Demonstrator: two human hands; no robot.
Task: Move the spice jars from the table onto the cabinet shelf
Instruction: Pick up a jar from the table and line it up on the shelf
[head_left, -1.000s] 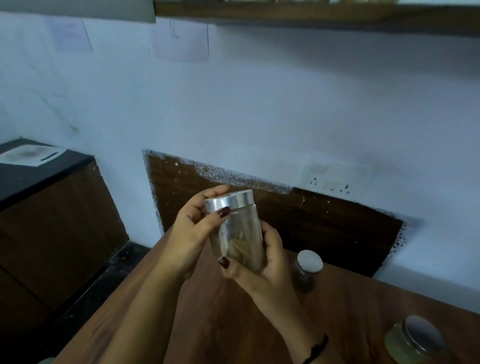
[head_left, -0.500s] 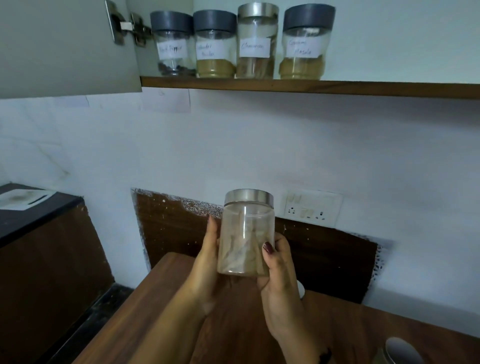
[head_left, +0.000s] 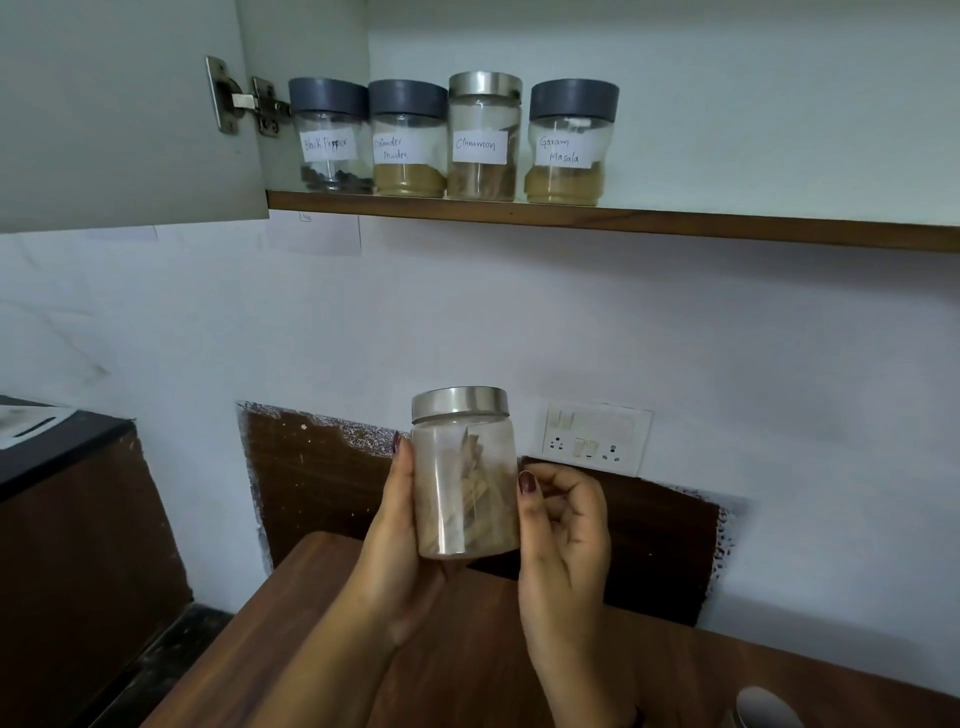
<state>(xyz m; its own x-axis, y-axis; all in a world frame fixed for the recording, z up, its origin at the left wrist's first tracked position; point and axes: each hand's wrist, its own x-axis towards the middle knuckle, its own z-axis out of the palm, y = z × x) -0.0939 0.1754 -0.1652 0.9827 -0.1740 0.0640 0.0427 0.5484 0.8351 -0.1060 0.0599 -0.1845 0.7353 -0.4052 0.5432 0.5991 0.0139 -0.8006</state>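
A clear spice jar (head_left: 467, 478) with a steel lid and pale dried pieces inside is held upright above the wooden table (head_left: 467, 665). My left hand (head_left: 400, 540) wraps its left side and base. My right hand (head_left: 566, 530) touches its right side with the thumb, fingers loosely curled. On the cabinet shelf (head_left: 675, 228) above stand several labelled jars in a row: black pepper (head_left: 330, 137), coriander powder (head_left: 408, 140), cinnamon (head_left: 483, 137), garam masala (head_left: 569, 143). Another jar's steel lid (head_left: 761, 709) shows at the bottom right edge.
The open cabinet door (head_left: 119, 114) hangs at upper left on its hinge (head_left: 244, 98). To the right of the garam masala jar the shelf is bare. A wall socket plate (head_left: 595, 439) sits behind the held jar. A dark counter (head_left: 57, 441) lies at left.
The view has tilted up, bringing the shelf and its jars into sight. The held jar has risen and turned upright. My right hand has loosened to a light touch on its side.
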